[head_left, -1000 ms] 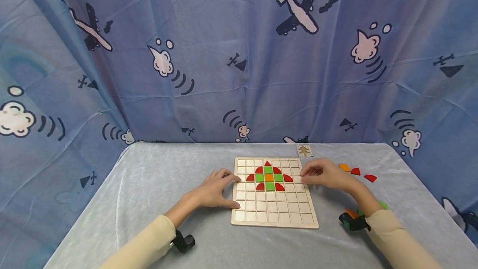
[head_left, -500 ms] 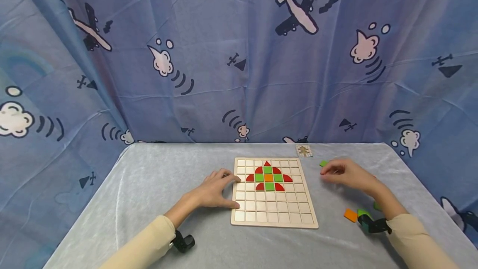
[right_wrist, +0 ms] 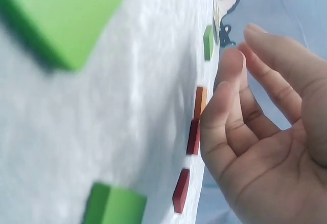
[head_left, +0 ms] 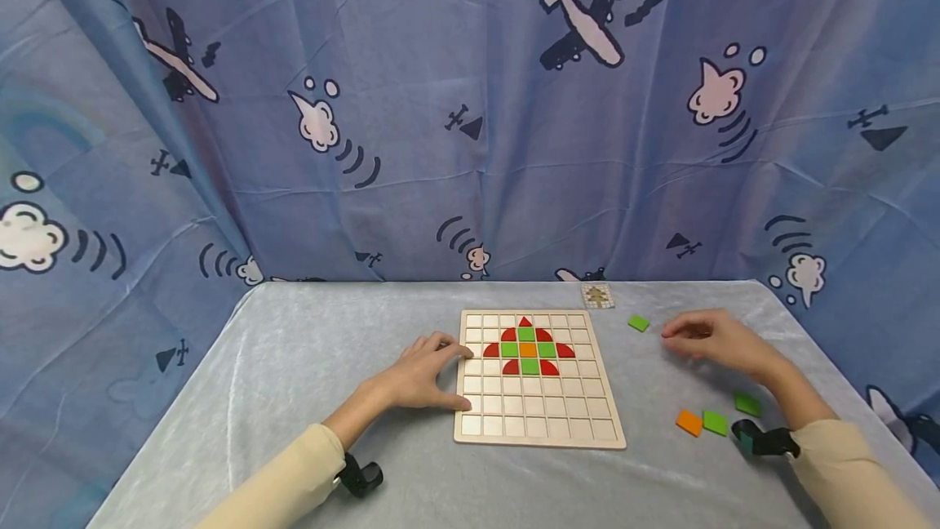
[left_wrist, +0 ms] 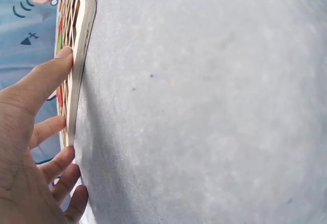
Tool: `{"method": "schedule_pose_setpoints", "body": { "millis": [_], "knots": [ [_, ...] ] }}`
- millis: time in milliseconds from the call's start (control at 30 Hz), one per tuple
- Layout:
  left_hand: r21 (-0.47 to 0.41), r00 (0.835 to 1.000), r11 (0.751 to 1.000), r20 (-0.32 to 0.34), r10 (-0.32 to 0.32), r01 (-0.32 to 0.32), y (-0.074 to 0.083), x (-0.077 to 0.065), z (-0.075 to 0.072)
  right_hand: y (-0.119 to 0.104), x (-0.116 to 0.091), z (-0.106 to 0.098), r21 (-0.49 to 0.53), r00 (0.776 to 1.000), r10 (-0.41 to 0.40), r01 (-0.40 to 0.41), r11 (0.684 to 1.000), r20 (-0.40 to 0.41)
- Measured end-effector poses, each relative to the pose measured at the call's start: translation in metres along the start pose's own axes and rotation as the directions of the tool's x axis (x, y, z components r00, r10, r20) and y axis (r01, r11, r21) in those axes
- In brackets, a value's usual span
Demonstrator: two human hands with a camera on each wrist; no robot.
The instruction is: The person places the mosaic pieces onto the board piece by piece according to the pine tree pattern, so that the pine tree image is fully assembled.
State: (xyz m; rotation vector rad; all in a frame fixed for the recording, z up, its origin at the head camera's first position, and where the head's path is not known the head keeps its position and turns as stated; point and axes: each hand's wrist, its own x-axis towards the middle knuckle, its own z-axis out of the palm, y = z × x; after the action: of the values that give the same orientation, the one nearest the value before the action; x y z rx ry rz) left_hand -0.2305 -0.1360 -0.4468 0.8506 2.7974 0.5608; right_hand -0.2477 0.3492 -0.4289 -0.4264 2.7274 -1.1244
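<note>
A pale wooden grid board [head_left: 543, 406] lies on the table, with red, green and orange pieces set in a pattern in its upper half. My left hand [head_left: 422, 372] rests at the board's left edge, thumb and index finger touching the rim. To the right of the board, my right hand [head_left: 716, 341] hovers over the cloth with fingers loosely bent and nothing between them. Close to its fingers in the right wrist view are an orange piece [right_wrist: 200, 101] and two red pieces, one a dark red piece [right_wrist: 181, 191]. From the head view my right hand hides these.
A green tile [head_left: 638, 322] lies beyond the board's right side. Nearer, an orange tile [head_left: 689, 423] sits beside a green tile [head_left: 715, 423] and another green one. A small card with a tree-like pattern [head_left: 598, 295] lies at the back by the curtain [head_left: 396, 186].
My right hand has moved right, away from the board's edge, uncovering the green tile behind and the tiles in front. My left hand has stayed at the board.
</note>
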Motion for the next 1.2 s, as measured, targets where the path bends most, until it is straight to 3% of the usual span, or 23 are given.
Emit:
{"method": "schedule_pose_setpoints", "body": {
  "millis": [567,833,1200],
  "knots": [
    [-0.008,1.000,1.000,0.009,-0.002,0.002,0.001,-0.001,-0.001,0.020,-0.003,-0.023,-0.033,0.990,0.133,-0.135,0.990,-0.054],
    [-0.008,1.000,1.000,0.007,-0.005,0.005,0.001,-0.001,-0.002,0.029,0.006,-0.023,-0.060,0.993,0.097,-0.101,0.993,-0.065],
    [0.003,1.000,1.000,0.002,0.001,-0.001,0.000,-0.001,-0.001,0.034,0.018,-0.022,-0.138,0.993,0.107,-0.113,0.984,-0.049]
  ]
}}
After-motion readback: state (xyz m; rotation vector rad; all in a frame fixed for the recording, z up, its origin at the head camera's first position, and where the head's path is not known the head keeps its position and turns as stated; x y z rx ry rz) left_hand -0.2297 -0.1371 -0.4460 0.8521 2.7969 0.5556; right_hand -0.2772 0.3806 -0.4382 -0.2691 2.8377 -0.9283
